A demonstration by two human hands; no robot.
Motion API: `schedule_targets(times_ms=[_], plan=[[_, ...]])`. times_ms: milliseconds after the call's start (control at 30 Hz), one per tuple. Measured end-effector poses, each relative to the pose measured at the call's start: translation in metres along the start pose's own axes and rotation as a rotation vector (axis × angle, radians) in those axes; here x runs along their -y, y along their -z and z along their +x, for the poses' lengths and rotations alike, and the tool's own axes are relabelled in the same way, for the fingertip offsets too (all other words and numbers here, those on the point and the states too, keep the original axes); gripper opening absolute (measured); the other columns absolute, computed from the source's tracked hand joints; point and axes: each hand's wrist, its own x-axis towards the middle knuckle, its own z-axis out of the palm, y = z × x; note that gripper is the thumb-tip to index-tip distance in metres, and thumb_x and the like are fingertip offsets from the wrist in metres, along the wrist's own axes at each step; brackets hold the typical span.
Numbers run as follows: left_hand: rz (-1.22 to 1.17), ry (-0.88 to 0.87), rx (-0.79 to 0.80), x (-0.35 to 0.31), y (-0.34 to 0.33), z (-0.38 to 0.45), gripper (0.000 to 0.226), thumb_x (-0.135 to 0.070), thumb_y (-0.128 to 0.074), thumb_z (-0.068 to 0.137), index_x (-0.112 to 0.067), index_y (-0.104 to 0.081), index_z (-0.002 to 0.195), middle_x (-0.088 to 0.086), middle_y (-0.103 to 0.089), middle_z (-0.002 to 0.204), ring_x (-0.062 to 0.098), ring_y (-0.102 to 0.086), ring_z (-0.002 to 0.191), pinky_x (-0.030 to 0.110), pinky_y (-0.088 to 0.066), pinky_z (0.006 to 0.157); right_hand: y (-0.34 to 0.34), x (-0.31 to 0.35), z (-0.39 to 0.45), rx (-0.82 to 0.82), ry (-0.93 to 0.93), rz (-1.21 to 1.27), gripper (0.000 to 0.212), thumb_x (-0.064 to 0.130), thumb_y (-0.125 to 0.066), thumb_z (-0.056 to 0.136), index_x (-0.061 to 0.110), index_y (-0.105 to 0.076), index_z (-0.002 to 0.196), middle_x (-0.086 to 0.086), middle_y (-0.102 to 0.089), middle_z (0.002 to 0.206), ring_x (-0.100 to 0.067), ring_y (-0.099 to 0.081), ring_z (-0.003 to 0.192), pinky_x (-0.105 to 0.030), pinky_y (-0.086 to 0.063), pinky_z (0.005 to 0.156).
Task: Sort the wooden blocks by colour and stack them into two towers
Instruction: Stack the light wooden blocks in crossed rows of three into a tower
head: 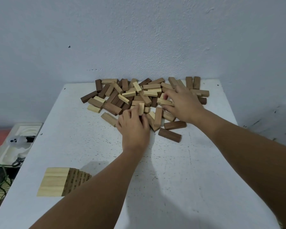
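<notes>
Jumbled pile of light and dark wooden blocks point(135, 95), pale tower point(56, 182) nearby.

- White speckled bench point(180, 179) set against a pale wall.
- Loose heap of light and dark wooden blocks point(139, 96) at its far edge.
- Light-wood block tower point(56, 181) near its left front.
</notes>
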Motion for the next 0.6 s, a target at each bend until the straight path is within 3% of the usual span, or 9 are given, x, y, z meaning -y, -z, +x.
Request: schedule_targets(times_ms=[100,233,333,467,600], plan=[[-0.042,-0.018,-0.032,0.002,0.001,-0.001,0.037,-0.027,-0.052,0.105,-0.025,-0.056,0.141,-0.002,-0.052,0.121,0.017,-0.039,0.119,0.040,-0.023,0.115,-0.001,0.004,0.000,-0.005,-0.014,0.004,0.030,0.049,-0.067,0.093,0.030,-0.056,0.114,0.004,-0.056,0.124,-0.024,-0.050,0.122,-0.050,-0.039,0.104],[-0.097,-0.043,-0.094,0.004,0.003,-0.003,0.032,-0.019,-0.055,0.104,-0.024,-0.062,0.134,-0.001,-0.054,0.114,0.017,-0.044,0.112,0.031,-0.022,0.108,-0.008,0.007,-0.009,-0.103,-0.025,0.080,0.026,0.048,-0.067,0.094,0.031,-0.057,0.111,0.013,-0.063,0.109,-0.018,-0.057,0.110,-0.043,-0.038,0.098],[-0.108,-0.062,-0.102,0.004,0.004,-0.003,0.029,-0.018,-0.055,0.104,-0.021,-0.065,0.130,0.000,-0.055,0.111,0.018,-0.046,0.110,0.036,-0.028,0.108,-0.012,0.008,-0.016,-0.126,-0.099,0.177,0.031,0.044,-0.068,0.094,0.029,-0.056,0.119,0.014,-0.062,0.101,-0.016,-0.057,0.105,-0.047,-0.044,0.096],[-0.151,-0.056,-0.125,0.002,0.006,-0.006,0.026,-0.016,-0.056,0.103,-0.021,-0.066,0.127,-0.001,-0.054,0.111,0.015,-0.045,0.109,0.039,-0.031,0.109,-0.010,0.010,-0.024,-0.147,-0.118,0.183,0.017,0.042,-0.069,0.092,0.034,-0.066,0.107,0.012,-0.061,0.101,-0.018,-0.056,0.107,-0.048,-0.046,0.096],[-0.207,-0.036,-0.156,-0.001,0.011,-0.010,0.022,-0.016,-0.057,0.102,-0.023,-0.066,0.121,-0.009,-0.049,0.111,0.016,-0.046,0.112,0.045,-0.033,0.110,-0.008,0.021,-0.043,-0.243,-0.158,0.175,0.016,0.041,-0.067,0.095,0.035,-0.066,0.110,0.005,-0.056,0.121,-0.021,-0.048,0.121,-0.043,-0.034,0.099]])
